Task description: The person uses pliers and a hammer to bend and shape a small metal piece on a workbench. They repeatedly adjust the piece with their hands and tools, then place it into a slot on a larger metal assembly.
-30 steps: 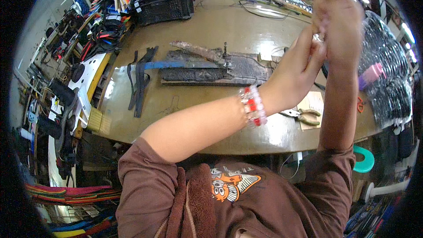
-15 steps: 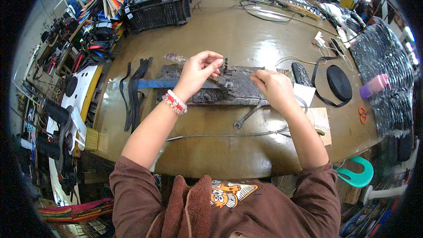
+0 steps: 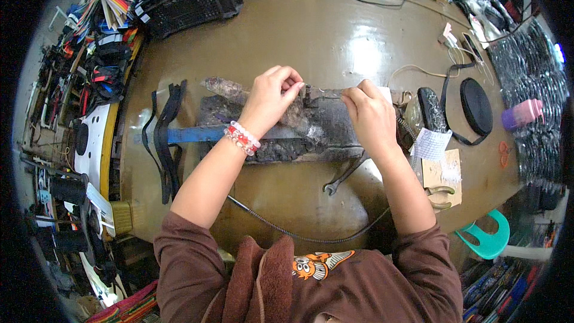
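Both my hands hover over a dark, worn block (image 3: 239, 152) on the brown table. My left hand (image 3: 272, 97), with a beaded bracelet at the wrist, is pinched beside a small dark upright post (image 3: 308, 97). To the right of the post, my right hand (image 3: 368, 110) has thumb and fingers pressed together. A thin pale strand (image 3: 323, 90) shows between the hands; whether either holds it is unclear, and anything in the pinches is too small to name. Below the block lies an open-end wrench (image 3: 338, 183). A blue strip (image 3: 185, 136) sticks out leftward from under my left forearm.
Black straps (image 3: 166, 143) lie left. A coiled metal tube (image 3: 299, 239) curves close to me. On the right are pliers (image 3: 441, 190), a black roll of webbing (image 3: 476, 106), orange scissors (image 3: 504, 154) and a pink-purple bottle (image 3: 522, 115). A black crate (image 3: 191, 6) stands far left.
The view has shifted, leaving the far person out of frame. My hands stay at the block, both still pinched. The coiled tube now bows nearer to me, and the pliers show more fully.
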The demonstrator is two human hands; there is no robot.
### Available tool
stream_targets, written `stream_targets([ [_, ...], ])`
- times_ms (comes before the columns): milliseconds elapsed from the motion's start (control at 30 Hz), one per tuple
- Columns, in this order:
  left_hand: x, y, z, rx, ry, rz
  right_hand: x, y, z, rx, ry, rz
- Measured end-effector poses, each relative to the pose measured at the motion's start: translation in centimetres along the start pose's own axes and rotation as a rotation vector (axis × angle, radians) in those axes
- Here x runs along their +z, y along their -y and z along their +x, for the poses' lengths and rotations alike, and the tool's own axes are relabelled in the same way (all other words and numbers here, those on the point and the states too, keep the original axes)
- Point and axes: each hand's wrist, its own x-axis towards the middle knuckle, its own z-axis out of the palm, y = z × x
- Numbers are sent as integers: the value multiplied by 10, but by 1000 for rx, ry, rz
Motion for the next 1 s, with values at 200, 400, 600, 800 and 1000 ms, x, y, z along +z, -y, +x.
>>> stream_targets([
  [200,1,1,-4,38,-38,16,3,-1,-8,-90,-87,-23],
  [400,0,1,-9,43,-77,99,-7,14,-14,-202,31,-105],
  [600,-2,0,-13,41,-78,80,-18,4,-8,44,337,107],
  [800,-1,0,-11,47,-92,40,-11,-3,-11,106,295,296],
  [1000,-4,3,-3,6,-64,63,-4,0,-19,121,199,189],
])
